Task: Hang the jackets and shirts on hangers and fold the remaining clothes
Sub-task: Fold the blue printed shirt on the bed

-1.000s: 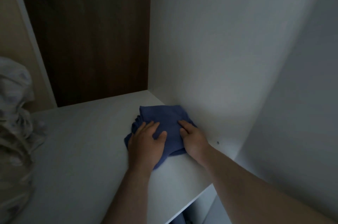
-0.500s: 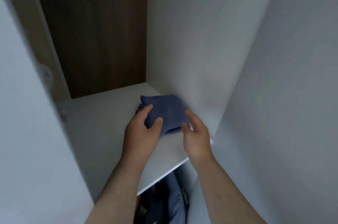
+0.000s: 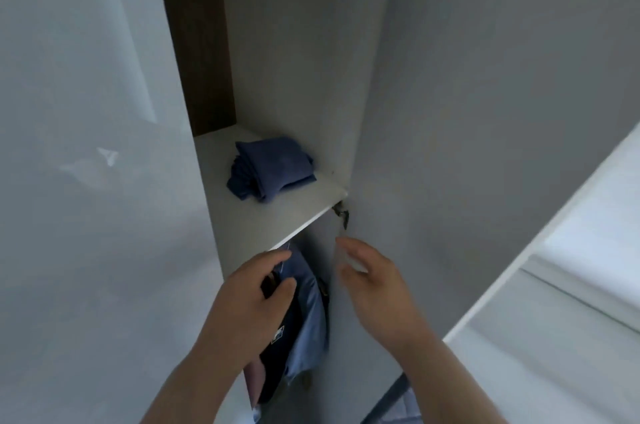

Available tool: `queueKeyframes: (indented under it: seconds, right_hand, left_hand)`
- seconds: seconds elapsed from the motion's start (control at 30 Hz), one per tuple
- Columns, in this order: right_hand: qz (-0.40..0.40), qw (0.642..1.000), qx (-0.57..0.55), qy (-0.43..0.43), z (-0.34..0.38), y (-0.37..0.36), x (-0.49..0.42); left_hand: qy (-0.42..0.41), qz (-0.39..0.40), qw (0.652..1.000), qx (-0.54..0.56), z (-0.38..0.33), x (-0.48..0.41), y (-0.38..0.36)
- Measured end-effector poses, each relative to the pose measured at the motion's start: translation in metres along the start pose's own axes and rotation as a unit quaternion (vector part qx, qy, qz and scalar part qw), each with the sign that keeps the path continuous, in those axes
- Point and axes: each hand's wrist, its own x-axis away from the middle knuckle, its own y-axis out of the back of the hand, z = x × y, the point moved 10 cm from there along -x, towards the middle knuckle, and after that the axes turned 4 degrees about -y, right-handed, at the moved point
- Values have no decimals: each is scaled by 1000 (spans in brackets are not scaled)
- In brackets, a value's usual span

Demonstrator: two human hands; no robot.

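Observation:
A folded dark blue garment (image 3: 272, 169) lies on the white wardrobe shelf (image 3: 277, 219), near the right inner wall. Both hands are below and in front of the shelf edge, clear of the garment. My left hand (image 3: 254, 295) hangs with fingers loosely curled and holds nothing. My right hand (image 3: 372, 280) is spread with fingers apart, also empty. Under the shelf hang a light blue shirt (image 3: 310, 319) and a dark garment (image 3: 277, 347), partly hidden by my left hand.
A white wardrobe door (image 3: 97, 181) stands close on the left. The grey inner side wall (image 3: 301, 60) and another white panel (image 3: 485, 112) close the right. A dark wood back panel (image 3: 197, 42) is behind the shelf. A hinge (image 3: 342, 212) sits at the shelf's right corner.
Both hands let go of the folded blue garment and drew back below the shelf edge. My view pulled back out of the wardrobe; the garment stays on the shelf.

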Motion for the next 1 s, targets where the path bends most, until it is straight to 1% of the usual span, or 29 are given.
queueKeyframes:
  seconds: [0.13,0.27,0.33,0.47,0.53,0.67,0.83,1.0]
  right_hand:
    - [8,999,47,-23,-11,16,46]
    - [4,999,39,-37,-23,31,99]
    - [15,998,27,-46,-30,36,128]
    - [24,997,35,-65,-48,57,196]
    - [16,996,30,-78,-57,77,233]
    - [13,995,29,-98,-72,118,313]
    - [-1,994,17,-107,-91,158,397]
    - [-28,993,12,-114,-114,174,458]
  left_hand:
    - [40,40,997,59,-3,39,4]
    - [68,42,993,91,-17,89,2]
    - [75,43,991,97,-25,114,1]
    - [55,81,994,51,-57,174,-11]
    - [58,93,993,42,-72,204,-19]
    - [61,140,988,22,-97,273,-45]
    - [31,135,990,7,-141,351,-62]
    - [9,166,986,-33,-161,401,-75]
